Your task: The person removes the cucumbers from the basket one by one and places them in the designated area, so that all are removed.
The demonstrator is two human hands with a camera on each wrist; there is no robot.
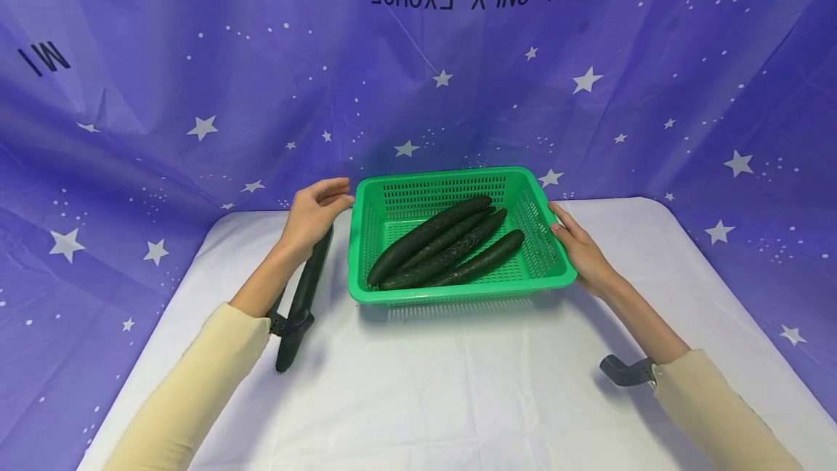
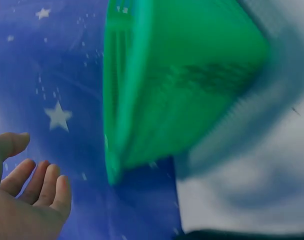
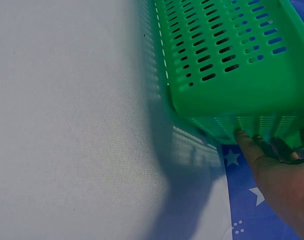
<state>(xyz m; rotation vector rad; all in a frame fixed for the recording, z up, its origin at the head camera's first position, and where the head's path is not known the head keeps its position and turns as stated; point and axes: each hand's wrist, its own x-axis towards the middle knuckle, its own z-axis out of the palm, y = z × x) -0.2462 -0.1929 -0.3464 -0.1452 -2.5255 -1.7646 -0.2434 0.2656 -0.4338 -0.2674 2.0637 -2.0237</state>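
Observation:
A green plastic basket with slotted walls holds several dark green cucumbers lying side by side. My right hand grips the basket's right end, thumb at the rim and fingers against the outer wall; in the right wrist view the hand shows at that wall. Off the left end is my left hand, its fingers loosely bent and holding nothing. The left wrist view shows a gap between this hand and the basket. Below my left forearm lies another cucumber, partly hidden by the wrist.
A white cloth covers the table. Behind it hangs a purple sheet with white stars and printed letters. Each wrist carries a dark strap-on mount, the right one jutting out over the cloth. The basket casts a shadow on the cloth.

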